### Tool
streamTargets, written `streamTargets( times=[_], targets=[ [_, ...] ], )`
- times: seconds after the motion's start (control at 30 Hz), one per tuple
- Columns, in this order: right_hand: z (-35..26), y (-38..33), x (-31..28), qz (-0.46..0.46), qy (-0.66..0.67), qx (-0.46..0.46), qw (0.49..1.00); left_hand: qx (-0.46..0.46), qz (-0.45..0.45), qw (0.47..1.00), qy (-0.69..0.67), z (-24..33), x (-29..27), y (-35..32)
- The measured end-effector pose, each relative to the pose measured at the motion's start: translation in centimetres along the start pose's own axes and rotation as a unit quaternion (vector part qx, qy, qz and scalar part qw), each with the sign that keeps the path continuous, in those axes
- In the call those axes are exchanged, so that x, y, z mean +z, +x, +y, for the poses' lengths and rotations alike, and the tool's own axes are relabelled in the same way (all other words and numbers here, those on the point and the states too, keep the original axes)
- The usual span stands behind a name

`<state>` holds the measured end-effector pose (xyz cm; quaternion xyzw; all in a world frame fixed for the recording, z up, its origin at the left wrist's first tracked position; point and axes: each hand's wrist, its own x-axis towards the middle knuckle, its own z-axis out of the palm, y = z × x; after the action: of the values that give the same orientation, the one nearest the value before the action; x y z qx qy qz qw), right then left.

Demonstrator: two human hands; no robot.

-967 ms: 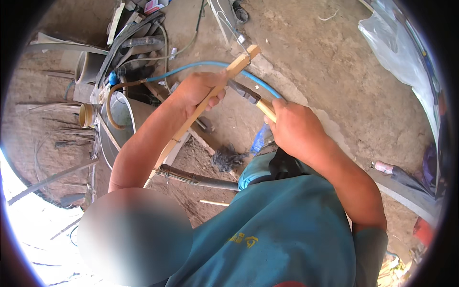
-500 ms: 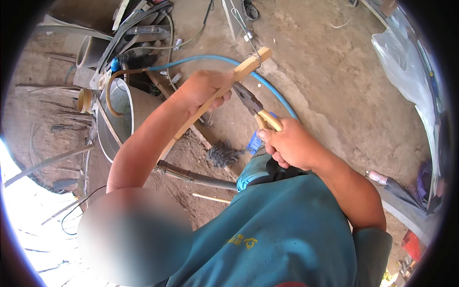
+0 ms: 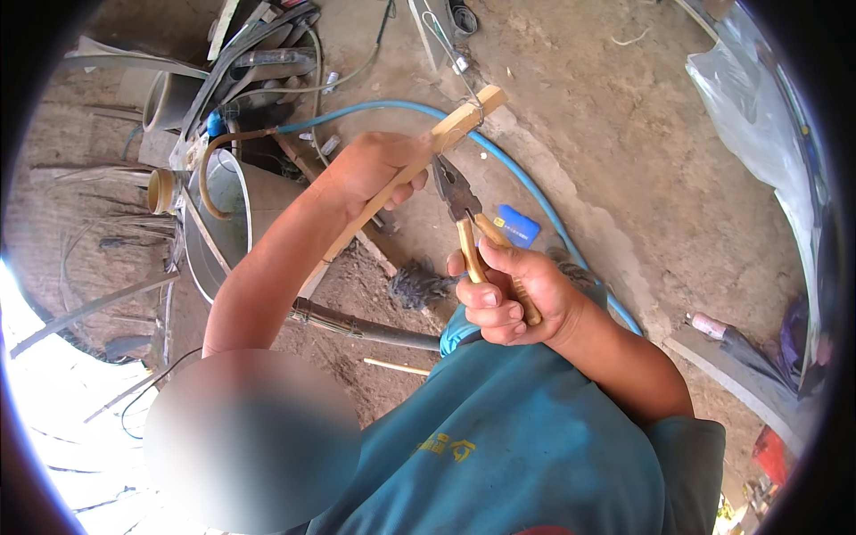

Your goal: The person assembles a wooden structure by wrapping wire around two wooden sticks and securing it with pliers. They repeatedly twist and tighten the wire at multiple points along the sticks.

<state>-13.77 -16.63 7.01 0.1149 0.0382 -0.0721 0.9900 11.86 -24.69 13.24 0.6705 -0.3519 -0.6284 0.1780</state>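
My left hand (image 3: 379, 171) is closed around a long squared wooden stick (image 3: 455, 129), which slants from lower left to upper right. Thin wire (image 3: 480, 109) is wound about the stick's upper end, and a strand runs up from it. In my right hand (image 3: 513, 299) I grip a pair of pliers (image 3: 456, 192) with yellowish handles and a dark, worn head. The pliers' tip is at the stick's lower side, close beside my left fingers; whether the jaws pinch any wire there is too small to tell.
A blue hose (image 3: 526, 183) curves across the dirt floor behind my hands. A small blue packet (image 3: 518, 226) lies near the pliers. To the left stand a large pale tub (image 3: 264, 198) and a pile of scrap. Clear plastic sheeting (image 3: 740, 111) hangs at right.
My right hand has shifted down and slightly left, turning the pliers more upright, with their handles spread wider. The blue packet now shows more fully. My left hand stays nearly still on the stick.
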Motion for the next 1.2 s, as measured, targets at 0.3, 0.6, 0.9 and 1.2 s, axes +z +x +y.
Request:
streamTargets(
  times=[0.3,0.6,0.9,1.2],
  targets=[
    [0.3,-0.6,-0.6,-0.039,0.019,-0.001,0.999,0.014,-0.008,1.000,-0.007,0.5,0.5,-0.1],
    [-2.4,-2.9,0.3,0.159,-0.225,-0.052,0.960,0.008,-0.013,1.000,-0.018,1.2,1.3,0.1],
    [-3.1,-3.9,5.4,0.360,-0.840,-0.271,0.303,-0.001,-0.016,1.000,-0.014,1.2,1.0,0.3],
    [-4.0,-2.6,1.9,0.367,-0.881,-0.296,-0.039,-0.018,0.005,1.000,-0.013,1.0,0.6,0.8]
  ],
)
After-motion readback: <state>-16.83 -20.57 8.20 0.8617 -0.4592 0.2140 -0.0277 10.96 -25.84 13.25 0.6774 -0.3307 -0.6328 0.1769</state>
